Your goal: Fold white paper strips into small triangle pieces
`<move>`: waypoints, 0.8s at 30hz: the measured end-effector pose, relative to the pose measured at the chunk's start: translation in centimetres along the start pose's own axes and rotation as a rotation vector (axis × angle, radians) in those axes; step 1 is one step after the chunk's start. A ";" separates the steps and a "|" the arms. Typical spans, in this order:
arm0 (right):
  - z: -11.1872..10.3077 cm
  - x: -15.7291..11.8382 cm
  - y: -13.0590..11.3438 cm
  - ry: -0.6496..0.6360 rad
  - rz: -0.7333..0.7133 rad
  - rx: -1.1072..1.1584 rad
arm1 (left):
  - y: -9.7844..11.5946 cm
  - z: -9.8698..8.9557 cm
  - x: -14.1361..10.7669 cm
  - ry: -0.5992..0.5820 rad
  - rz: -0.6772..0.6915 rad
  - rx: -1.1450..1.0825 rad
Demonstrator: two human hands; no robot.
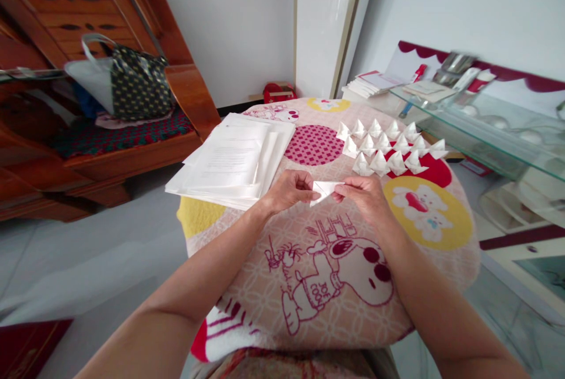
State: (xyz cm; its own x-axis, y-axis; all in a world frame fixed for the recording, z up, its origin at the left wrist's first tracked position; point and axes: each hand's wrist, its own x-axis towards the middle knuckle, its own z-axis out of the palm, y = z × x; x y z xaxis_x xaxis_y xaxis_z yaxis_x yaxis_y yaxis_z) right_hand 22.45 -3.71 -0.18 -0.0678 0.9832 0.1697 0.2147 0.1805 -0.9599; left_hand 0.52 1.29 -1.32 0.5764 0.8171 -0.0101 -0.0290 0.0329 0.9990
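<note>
A small folded piece of white paper is held between my two hands, above the middle of the cloth-covered table. My left hand pinches its left end between thumb and fingers. The right end is gripped the same way by my right hand. Crease lines show on the paper's face, and a pointed corner hangs down. Beyond my right hand stand several folded white paper boats in rows. To the left of my hands lies a stack of white paper sheets, the top one printed with text.
A patterned pink cloth covers the round table. At the right, a glass shelf carries cups and small items, close to the table's edge. A wooden bench with a dotted bag stands at the left. Behind is a tall white cabinet.
</note>
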 end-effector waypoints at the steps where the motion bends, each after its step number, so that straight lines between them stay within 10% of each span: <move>1: 0.0 0.0 0.0 0.001 -0.004 0.008 | 0.0 0.0 0.0 0.002 -0.002 -0.002; 24: 1.1 0.3 1.0 0.078 0.152 0.380 | 0.1 0.2 -0.2 -0.156 -0.157 -0.120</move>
State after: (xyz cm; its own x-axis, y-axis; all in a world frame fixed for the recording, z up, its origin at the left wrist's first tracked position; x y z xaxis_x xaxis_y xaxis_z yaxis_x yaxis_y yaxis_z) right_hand 21.55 -3.29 -1.30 0.0136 0.9997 0.0218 -0.1595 0.0237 -0.9869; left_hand 0.58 0.96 -1.21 0.7006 0.6979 -0.1487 -0.0206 0.2282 0.9734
